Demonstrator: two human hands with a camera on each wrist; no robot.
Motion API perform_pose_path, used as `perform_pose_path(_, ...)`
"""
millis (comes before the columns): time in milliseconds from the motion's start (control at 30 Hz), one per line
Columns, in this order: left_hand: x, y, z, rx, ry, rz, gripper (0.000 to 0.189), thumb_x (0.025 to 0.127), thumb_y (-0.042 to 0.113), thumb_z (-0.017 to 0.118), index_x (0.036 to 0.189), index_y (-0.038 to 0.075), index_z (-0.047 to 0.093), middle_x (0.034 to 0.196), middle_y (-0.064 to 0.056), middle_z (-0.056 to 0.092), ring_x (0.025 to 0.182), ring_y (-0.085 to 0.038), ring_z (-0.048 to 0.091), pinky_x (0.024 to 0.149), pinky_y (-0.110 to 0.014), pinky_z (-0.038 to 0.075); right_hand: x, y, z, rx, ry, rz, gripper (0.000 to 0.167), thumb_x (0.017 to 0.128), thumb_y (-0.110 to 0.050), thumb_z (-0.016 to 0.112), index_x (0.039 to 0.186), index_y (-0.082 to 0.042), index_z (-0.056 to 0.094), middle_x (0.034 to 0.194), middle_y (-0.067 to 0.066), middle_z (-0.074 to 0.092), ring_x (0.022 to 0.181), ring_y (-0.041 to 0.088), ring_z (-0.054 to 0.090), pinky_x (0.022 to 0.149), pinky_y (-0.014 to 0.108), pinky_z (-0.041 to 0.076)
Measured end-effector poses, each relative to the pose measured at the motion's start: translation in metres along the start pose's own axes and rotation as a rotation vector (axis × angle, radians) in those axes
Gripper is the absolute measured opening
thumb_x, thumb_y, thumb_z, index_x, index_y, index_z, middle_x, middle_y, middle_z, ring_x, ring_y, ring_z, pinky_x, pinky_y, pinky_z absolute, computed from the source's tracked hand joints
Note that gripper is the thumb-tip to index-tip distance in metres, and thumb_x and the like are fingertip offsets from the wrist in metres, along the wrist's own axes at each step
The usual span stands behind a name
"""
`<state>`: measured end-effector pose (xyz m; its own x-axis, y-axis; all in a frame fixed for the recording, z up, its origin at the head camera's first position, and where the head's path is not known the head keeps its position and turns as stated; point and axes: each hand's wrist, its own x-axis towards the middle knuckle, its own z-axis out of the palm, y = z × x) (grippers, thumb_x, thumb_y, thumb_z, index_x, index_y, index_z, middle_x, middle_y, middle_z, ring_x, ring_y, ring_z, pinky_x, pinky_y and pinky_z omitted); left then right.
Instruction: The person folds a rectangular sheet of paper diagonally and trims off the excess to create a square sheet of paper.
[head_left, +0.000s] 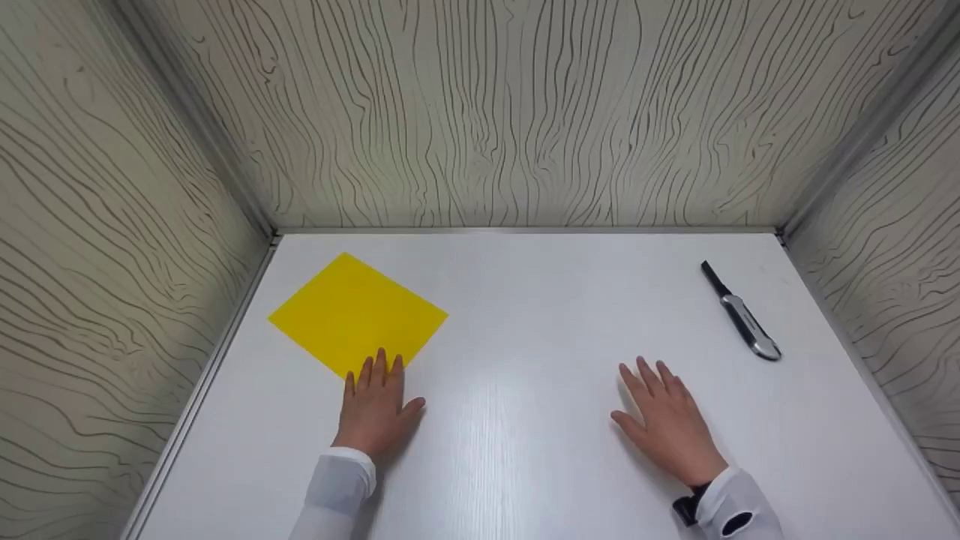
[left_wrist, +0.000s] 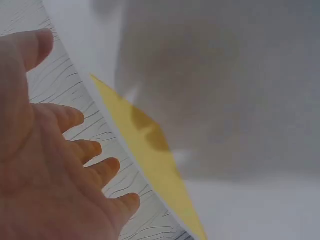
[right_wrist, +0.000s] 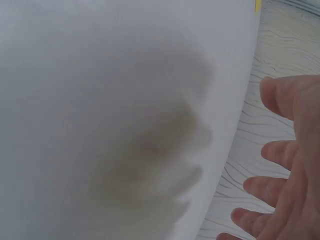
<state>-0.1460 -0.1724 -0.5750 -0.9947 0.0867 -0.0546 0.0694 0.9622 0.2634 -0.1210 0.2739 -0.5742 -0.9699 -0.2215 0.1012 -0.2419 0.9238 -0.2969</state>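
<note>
A square yellow sheet [head_left: 352,307], looking like paper, lies flat on the left of the white table, turned corner toward me. My left hand [head_left: 375,416] is spread, palm down, its fingertips overlapping the sheet's near corner in the head view. In the left wrist view that hand [left_wrist: 55,150] is held over the table with nothing in it, casting a shadow across the sheet [left_wrist: 155,150]. My right hand [head_left: 671,431], fingers straight, hovers at the right and holds nothing. Beyond it lies a black and silver utility knife [head_left: 742,315], its slim black end pointing away.
The white table [head_left: 525,337] has metal-trimmed edges. Wood-grain panels [head_left: 480,112] rise behind it and at both sides. A black band [head_left: 694,502] with a small device sits on my right wrist, beside the white sleeve [head_left: 739,506].
</note>
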Motion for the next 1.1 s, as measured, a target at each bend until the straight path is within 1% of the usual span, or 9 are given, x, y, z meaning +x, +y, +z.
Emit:
perform_pose_path(100,0.002,-0.002,0.009,-0.04,-0.033,-0.051,0.084,0.098,0.052,0.061,0.16,0.003,0.031,0.166,-0.024,0.02,0.152,-0.044,0.017,0.121,-0.062,0.01,0.001,-0.01,0.008,-0.014,-0.058,-0.026,0.072,0.098,-0.042,0.067,0.156,-0.008,0.042,0.161,0.023,0.034,0.148,0.049,0.024,0.117,0.064,0.023)
perform_pose_path(167,0.001,0.003,0.015,-0.051,-0.043,-0.053,0.084,0.098,0.051,0.061,0.159,0.001,0.032,0.165,-0.026,0.022,0.152,-0.045,0.019,0.121,-0.061,0.012,0.002,-0.016,0.013,-0.012,-0.1,-0.038,0.072,0.098,-0.042,0.067,0.157,-0.008,0.042,0.161,0.022,0.034,0.148,0.047,0.026,0.116,0.063,0.026)
perform_pose_path(267,-0.003,0.019,0.022,-0.029,-0.039,-0.002,0.082,0.098,0.05,0.061,0.157,0.0,0.036,0.163,-0.026,0.027,0.15,-0.045,0.024,0.121,-0.059,0.017,0.006,-0.025,0.016,0.001,-0.165,-0.052,0.071,0.099,-0.041,0.066,0.157,-0.008,0.041,0.161,0.021,0.034,0.147,0.046,0.03,0.115,0.062,0.029)
perform_pose_path(400,-0.009,0.049,0.03,0.019,-0.061,0.074,0.08,0.098,0.052,0.061,0.157,0.002,0.038,0.164,-0.024,0.028,0.15,-0.043,0.026,0.121,-0.055,0.022,0.013,-0.039,0.018,0.015,-0.221,-0.072,0.069,0.099,-0.039,0.066,0.156,-0.007,0.042,0.162,0.021,0.034,0.147,0.045,0.031,0.115,0.061,0.031)
perform_pose_path(533,-0.016,0.078,0.035,0.053,-0.097,0.113,0.081,0.098,0.055,0.06,0.157,0.005,0.039,0.164,-0.021,0.028,0.15,-0.04,0.027,0.121,-0.053,0.025,0.022,-0.052,0.022,0.0,-0.229,-0.098,0.069,0.1,-0.042,0.065,0.157,-0.009,0.042,0.162,0.018,0.035,0.148,0.042,0.032,0.116,0.056,0.032)
perform_pose_path(667,-0.021,0.101,0.037,0.08,-0.128,0.137,0.08,0.097,0.056,0.059,0.158,0.008,0.04,0.164,-0.019,0.03,0.15,-0.038,0.029,0.12,-0.052,0.026,0.029,-0.063,0.026,0.001,-0.215,-0.127,0.07,0.1,-0.045,0.063,0.157,-0.01,0.042,0.162,0.015,0.036,0.148,0.039,0.032,0.117,0.053,0.033)
perform_pose_path(833,-0.027,0.122,0.038,0.113,-0.163,0.177,0.077,0.097,0.059,0.058,0.157,0.012,0.043,0.163,-0.016,0.035,0.148,-0.036,0.034,0.119,-0.051,0.03,0.038,-0.073,0.031,0.012,-0.215,-0.153,0.072,0.1,-0.047,0.062,0.157,-0.008,0.041,0.162,0.015,0.036,0.149,0.038,0.032,0.117,0.053,0.032)
perform_pose_path(933,-0.031,0.133,0.037,0.118,-0.18,0.214,0.076,0.097,0.06,0.058,0.156,0.014,0.044,0.161,-0.015,0.038,0.146,-0.035,0.037,0.118,-0.051,0.032,0.042,-0.078,0.032,0.007,-0.217,-0.15,0.074,0.1,-0.05,0.061,0.157,-0.007,0.041,0.163,0.014,0.035,0.15,0.037,0.031,0.118,0.052,0.03)
perform_pose_path(1100,-0.033,0.149,0.039,0.124,-0.203,0.279,0.075,0.098,0.062,0.056,0.157,0.018,0.044,0.16,-0.012,0.04,0.142,-0.031,0.04,0.12,-0.049,0.029,0.049,-0.081,0.033,-0.004,-0.198,-0.141,0.075,0.1,-0.053,0.059,0.157,-0.008,0.04,0.164,0.015,0.034,0.151,0.036,0.028,0.12,0.052,0.028)
